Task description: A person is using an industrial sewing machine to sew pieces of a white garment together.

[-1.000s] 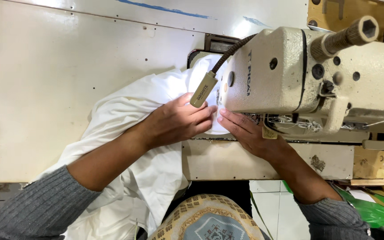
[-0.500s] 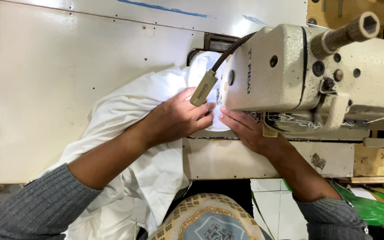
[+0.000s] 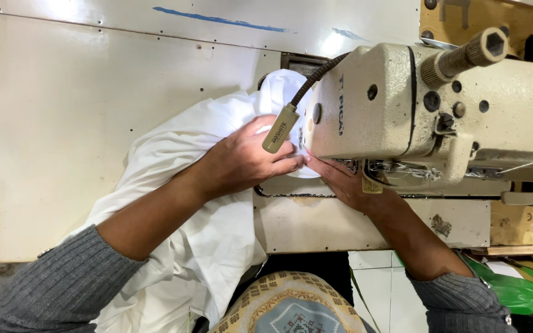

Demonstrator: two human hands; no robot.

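Fingers (image 3: pixel 288 165) of the left hand (image 3: pixel 245 161) lie together, pressed flat on the white cloth (image 3: pixel 174 154) | right hand (image 3: pixel 340 182) fingers flat and together on the cloth edge under the sewing machine (image 3: pixel 439 105) head | cloth spreads from the needle toward 7 o'clock, draping off the table (image 3: pixel 63 123) | gooseneck lamp (image 3: pixel 280 128) at 12 o'clock over the left hand
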